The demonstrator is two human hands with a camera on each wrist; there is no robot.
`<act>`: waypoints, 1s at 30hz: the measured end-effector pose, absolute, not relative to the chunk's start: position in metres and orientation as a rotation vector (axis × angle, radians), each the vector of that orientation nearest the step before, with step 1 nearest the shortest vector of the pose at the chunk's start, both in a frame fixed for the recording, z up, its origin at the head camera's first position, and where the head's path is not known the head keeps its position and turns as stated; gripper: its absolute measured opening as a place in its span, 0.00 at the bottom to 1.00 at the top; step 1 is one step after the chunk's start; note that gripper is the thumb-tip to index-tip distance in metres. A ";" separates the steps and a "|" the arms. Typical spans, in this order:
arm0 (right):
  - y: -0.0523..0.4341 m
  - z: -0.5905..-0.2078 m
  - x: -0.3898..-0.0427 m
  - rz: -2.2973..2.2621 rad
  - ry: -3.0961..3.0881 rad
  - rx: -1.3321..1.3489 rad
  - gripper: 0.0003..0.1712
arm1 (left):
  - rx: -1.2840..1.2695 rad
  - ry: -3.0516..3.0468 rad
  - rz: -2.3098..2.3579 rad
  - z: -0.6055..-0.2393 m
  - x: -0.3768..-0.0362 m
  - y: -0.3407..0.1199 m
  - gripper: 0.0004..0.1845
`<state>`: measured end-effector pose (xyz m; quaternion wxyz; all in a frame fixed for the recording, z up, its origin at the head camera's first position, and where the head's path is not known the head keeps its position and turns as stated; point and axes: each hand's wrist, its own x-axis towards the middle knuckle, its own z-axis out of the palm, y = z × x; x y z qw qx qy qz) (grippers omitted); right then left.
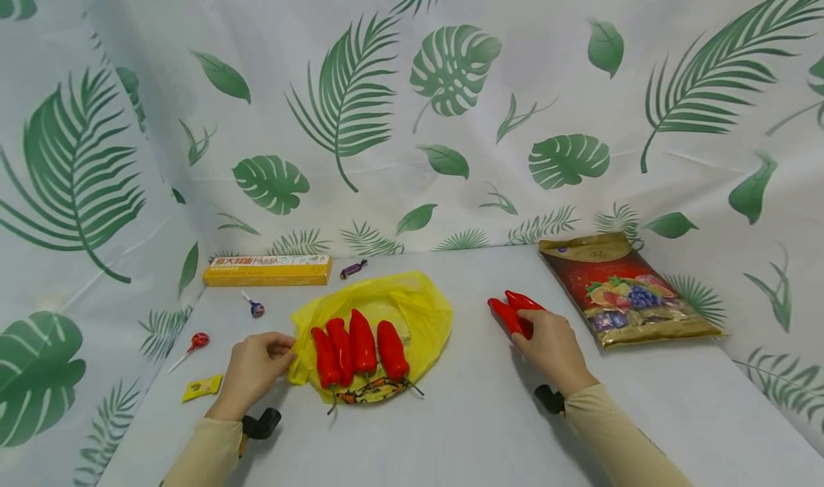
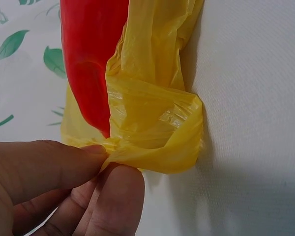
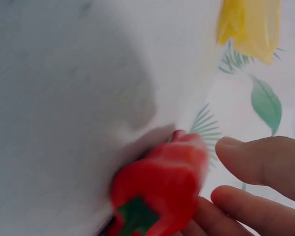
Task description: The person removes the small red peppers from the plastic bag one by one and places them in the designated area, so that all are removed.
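Note:
A yellow plastic bag [image 1: 430, 308] lies spread on the table, its edge pinched between the thumb and fingers of my left hand [image 1: 254, 372]. The left wrist view shows this pinch on the bag's rim [image 2: 152, 155] beside a red pepper [image 2: 91, 54]. Several red peppers [image 1: 362, 344] with stems toward me rest on the bag. To the right, my right hand [image 1: 553, 347] is at two more red peppers [image 1: 505, 315]. In the right wrist view its fingers touch or lie just behind a pepper [image 3: 157, 187] with a green stem end, while the thumb stands apart from it.
A pasta box [image 1: 267, 271] and a purple wrapped candy [image 1: 353, 269] lie at the back. Two lollipops [image 1: 257, 308] and a yellow candy packet [image 1: 202, 387] are at the left. A red and gold bag [image 1: 627, 290] lies at the right. Leaf-patterned cloth [image 1: 386, 115] hangs behind.

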<state>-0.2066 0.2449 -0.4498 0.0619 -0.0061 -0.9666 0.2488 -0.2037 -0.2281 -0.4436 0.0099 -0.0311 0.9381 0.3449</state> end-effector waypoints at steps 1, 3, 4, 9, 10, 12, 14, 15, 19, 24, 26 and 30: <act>0.244 -0.449 -0.207 0.750 -2.909 -0.012 0.29 | -0.097 2.930 1.078 -0.444 -0.204 -0.228 0.11; 0.241 -0.447 -0.207 0.749 -2.885 0.008 0.29 | -0.094 2.938 1.079 -0.444 -0.203 -0.229 0.11; 0.239 -0.446 -0.207 0.757 -2.874 0.021 0.28 | -0.092 2.944 1.079 -0.444 -0.203 -0.229 0.11; 0.225 -0.442 -0.208 0.823 -2.841 0.120 0.29 | -0.092 2.954 1.098 -0.445 -0.204 -0.230 0.10; 0.222 -0.442 -0.209 0.853 -2.841 0.137 0.29 | -0.099 2.952 1.099 -0.445 -0.204 -0.230 0.10; 0.216 -0.441 -0.209 0.898 -2.836 0.169 0.29 | -0.115 2.944 1.101 -0.446 -0.203 -0.230 0.10; 0.209 -0.442 -0.210 0.957 -2.829 0.193 0.29 | -0.128 2.941 1.097 -0.446 -0.202 -0.230 0.10; 0.206 -0.443 -0.211 0.988 -2.829 0.198 0.29 | -0.134 2.941 1.094 -0.445 -0.202 -0.230 0.10; 0.188 -0.444 -0.213 1.101 -2.825 0.233 0.28 | -0.137 2.942 1.086 -0.446 -0.202 -0.229 0.11; 0.156 -0.447 -0.215 1.214 -2.829 0.305 0.27 | -0.136 2.942 1.087 -0.446 -0.202 -0.229 0.11; 0.142 -0.448 -0.215 1.254 -2.825 0.347 0.27 | -0.139 2.939 1.091 -0.446 -0.202 -0.229 0.11; 0.118 -0.450 -0.217 1.329 -2.839 0.408 0.27 | -0.142 2.936 1.096 -0.446 -0.202 -0.229 0.10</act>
